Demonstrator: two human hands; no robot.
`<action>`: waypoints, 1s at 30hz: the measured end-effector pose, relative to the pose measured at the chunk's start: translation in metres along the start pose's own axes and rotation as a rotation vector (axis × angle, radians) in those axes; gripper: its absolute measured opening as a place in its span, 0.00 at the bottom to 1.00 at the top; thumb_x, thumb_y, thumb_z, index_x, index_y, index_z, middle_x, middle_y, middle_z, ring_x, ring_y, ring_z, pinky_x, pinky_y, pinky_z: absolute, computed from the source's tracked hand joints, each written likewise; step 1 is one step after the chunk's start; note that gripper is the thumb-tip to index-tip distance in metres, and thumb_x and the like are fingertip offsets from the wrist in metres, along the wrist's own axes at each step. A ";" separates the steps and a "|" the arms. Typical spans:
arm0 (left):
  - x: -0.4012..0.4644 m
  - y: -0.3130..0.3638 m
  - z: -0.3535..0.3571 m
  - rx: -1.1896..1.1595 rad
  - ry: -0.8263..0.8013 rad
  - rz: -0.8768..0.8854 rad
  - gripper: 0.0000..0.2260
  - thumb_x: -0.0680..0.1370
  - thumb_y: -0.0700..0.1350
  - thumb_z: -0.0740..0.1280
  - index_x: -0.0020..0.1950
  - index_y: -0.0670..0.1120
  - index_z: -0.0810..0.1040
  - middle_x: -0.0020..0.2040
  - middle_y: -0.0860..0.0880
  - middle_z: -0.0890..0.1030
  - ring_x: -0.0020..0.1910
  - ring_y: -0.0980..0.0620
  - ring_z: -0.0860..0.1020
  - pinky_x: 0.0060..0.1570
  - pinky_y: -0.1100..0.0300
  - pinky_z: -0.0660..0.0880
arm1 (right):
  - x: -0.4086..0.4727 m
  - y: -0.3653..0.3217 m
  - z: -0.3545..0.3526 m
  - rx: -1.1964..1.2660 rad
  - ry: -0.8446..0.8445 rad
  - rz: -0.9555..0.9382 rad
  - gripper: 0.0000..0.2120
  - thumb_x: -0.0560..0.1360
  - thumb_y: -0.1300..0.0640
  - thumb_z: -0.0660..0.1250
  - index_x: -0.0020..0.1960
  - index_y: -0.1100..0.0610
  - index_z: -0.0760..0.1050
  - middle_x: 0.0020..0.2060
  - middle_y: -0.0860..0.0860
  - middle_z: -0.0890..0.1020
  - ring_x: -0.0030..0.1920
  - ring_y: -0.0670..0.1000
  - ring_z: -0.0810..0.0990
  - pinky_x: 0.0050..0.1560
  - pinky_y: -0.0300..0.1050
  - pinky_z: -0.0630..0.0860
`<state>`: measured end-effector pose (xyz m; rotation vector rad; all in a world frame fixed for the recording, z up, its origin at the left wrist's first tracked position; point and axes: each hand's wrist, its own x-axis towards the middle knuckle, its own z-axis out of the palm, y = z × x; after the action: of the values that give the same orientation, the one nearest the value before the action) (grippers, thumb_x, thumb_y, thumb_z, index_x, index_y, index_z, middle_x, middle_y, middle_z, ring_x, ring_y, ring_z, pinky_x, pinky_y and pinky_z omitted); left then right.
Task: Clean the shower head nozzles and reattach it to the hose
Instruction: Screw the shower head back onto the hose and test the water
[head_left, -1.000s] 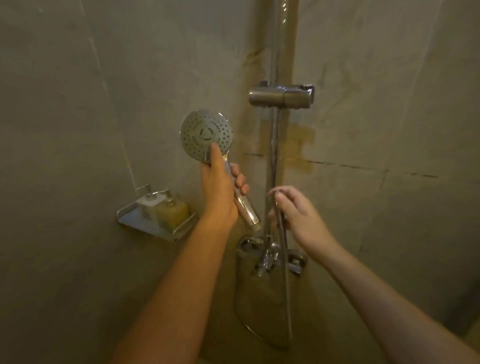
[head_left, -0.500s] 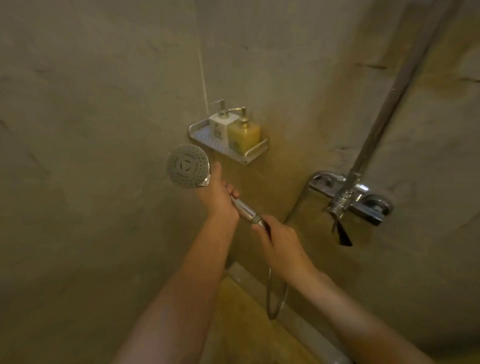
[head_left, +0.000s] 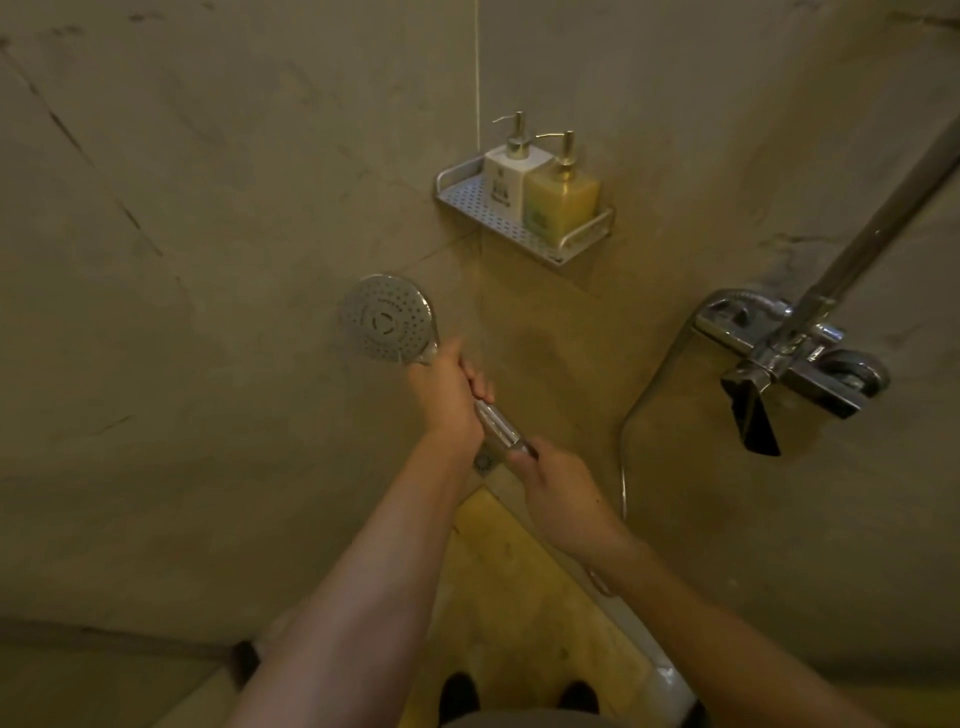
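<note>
The chrome shower head (head_left: 385, 318) points its round nozzle face toward me, left of centre. My left hand (head_left: 448, 395) grips its handle just below the face. My right hand (head_left: 558, 493) grips the lower end of the handle, at the joint with the hose. The thin metal hose (head_left: 623, 457) runs from behind my right hand in a curve up to the tap (head_left: 795, 358) on the right wall. The joint itself is hidden under my fingers.
A perforated metal corner shelf (head_left: 498, 221) carries a white pump bottle (head_left: 506, 179) and a yellow pump bottle (head_left: 563, 200). A chrome riser pipe (head_left: 883, 208) rises from the tap. A floor drain (head_left: 484, 461) lies below my hands. My feet show at the bottom edge.
My view has tilted down from the riser and holder toward the floor. My right hand moved from the hose by the riser to the handle's lower end and holds it there.
</note>
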<state>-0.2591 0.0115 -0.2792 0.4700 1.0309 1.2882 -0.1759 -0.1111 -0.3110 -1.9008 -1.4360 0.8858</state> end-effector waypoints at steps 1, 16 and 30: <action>0.001 0.003 -0.001 -0.035 -0.055 -0.039 0.18 0.77 0.35 0.62 0.29 0.48 0.64 0.23 0.50 0.63 0.18 0.54 0.61 0.18 0.64 0.59 | 0.001 -0.004 -0.001 0.105 -0.014 0.032 0.12 0.83 0.53 0.58 0.45 0.56 0.74 0.32 0.48 0.74 0.30 0.47 0.71 0.30 0.44 0.65; -0.002 0.013 0.023 0.152 -0.209 -0.131 0.21 0.76 0.62 0.71 0.43 0.45 0.74 0.32 0.49 0.75 0.31 0.50 0.77 0.34 0.54 0.78 | 0.006 -0.020 -0.011 0.200 0.139 0.066 0.12 0.84 0.52 0.57 0.42 0.50 0.68 0.34 0.47 0.74 0.33 0.46 0.71 0.35 0.43 0.67; -0.003 0.008 0.031 -0.370 -0.534 -0.439 0.18 0.77 0.41 0.65 0.30 0.51 0.62 0.19 0.56 0.62 0.15 0.59 0.59 0.14 0.66 0.56 | 0.005 -0.023 -0.055 0.926 -0.237 0.315 0.14 0.83 0.52 0.58 0.44 0.58 0.74 0.26 0.48 0.66 0.21 0.42 0.61 0.20 0.35 0.56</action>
<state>-0.2380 0.0189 -0.2561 0.2591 0.3997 0.8605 -0.1441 -0.1041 -0.2608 -1.3225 -0.6164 1.6138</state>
